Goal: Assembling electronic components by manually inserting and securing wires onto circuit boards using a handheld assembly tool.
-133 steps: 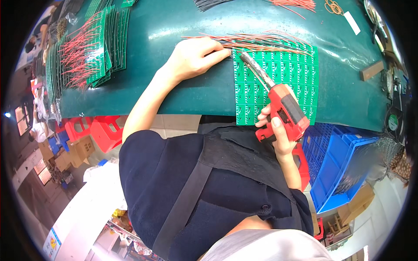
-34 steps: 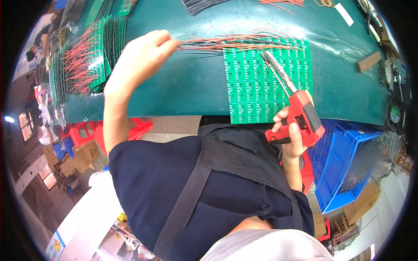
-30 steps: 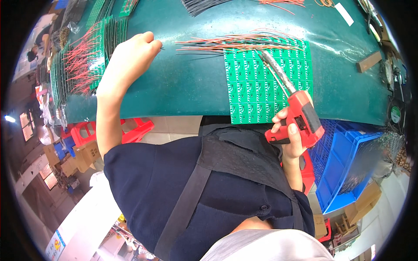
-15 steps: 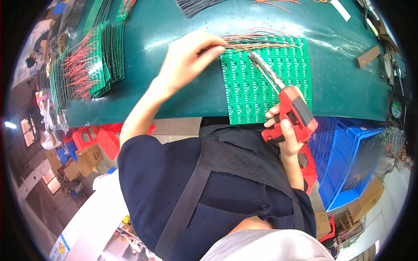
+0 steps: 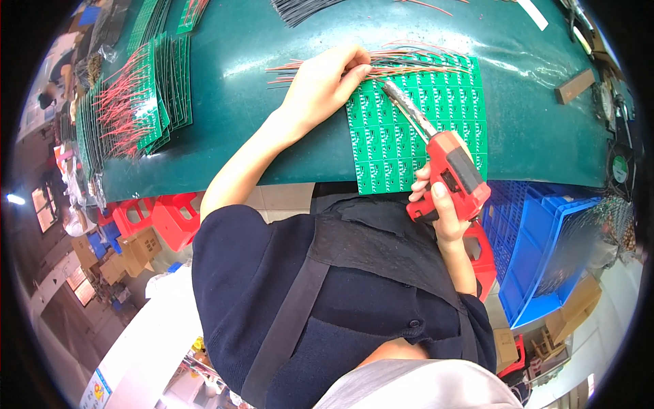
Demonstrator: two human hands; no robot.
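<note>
- Right hand (image 5: 441,204) closed around the grip of a red glue gun (image 5: 453,170), thumb lying up the back of the handle.
- The gun's silvery nozzle (image 5: 407,108) slants up and left over a green circuit board panel (image 5: 436,129); the tip sits at the panel's upper left part, just beside the left fingertips.
- Panel lies flat on the green table (image 5: 272,88), near the front edge, its lower edge overhanging slightly toward the person's body.
- Left hand (image 5: 325,85) palm down, fingers stretched rightward and pressed on the panel's upper left corner, on top of a bundle of thin red and dark wires (image 5: 409,58). Nothing clasped; the hand is flat, holding things down.
- The wires fan along the panel's top edge, their loose ends spreading left past the hand across the table.
- Far left on the table: a stack of more green boards (image 5: 146,102) with red wires sticking out, well apart from both hands.
- Top of the table: a bunch of dark wires (image 5: 300,8), partly cut off by the rim.
- Right of the table: a small brown block (image 5: 574,85).
- Below the table edge, right: blue plastic crates (image 5: 552,252). Left: red plastic stools (image 5: 153,221) and cardboard boxes (image 5: 129,252) on the floor.
</note>
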